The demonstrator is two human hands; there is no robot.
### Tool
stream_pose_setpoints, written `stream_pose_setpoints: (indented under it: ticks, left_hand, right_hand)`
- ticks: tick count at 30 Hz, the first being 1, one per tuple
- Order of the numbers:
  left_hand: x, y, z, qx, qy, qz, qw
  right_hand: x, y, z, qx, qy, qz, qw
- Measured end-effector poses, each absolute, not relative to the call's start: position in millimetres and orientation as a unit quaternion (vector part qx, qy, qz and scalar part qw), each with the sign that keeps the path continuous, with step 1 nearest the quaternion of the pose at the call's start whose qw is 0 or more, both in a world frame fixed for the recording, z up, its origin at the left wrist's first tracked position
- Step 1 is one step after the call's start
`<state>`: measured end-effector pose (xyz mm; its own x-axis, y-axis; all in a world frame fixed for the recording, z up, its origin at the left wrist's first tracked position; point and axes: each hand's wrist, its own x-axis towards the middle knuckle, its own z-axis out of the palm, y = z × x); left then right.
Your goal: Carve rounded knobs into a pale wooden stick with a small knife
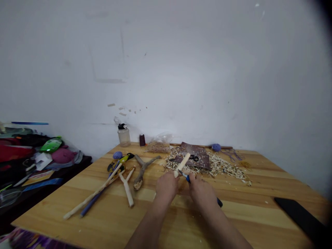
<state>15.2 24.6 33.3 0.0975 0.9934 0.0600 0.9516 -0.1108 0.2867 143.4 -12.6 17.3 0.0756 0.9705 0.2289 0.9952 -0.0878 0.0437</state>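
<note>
Hands [167,189] [202,195] — peeled stick [183,164] left, knife [187,178] right

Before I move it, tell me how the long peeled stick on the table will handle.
The long peeled stick looks thin and straight, so it will probably roll if pushed. Bare wood this slim is likely light and fairly stiff.

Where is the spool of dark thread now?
In the head view, the spool of dark thread stands at the wooden table's far edge, left of centre, between a plastic bottle and a clear plastic bag.
</note>
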Motion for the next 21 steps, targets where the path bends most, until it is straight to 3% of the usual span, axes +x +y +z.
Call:
stream_pose_setpoints:
  ticks: [21]
  left_hand:
    - [28, 21, 25, 0.753, 0.648, 0.111, 0.031]
  right_hand:
    - [142, -14, 15, -0.751, -0.647, 0.029, 0.13]
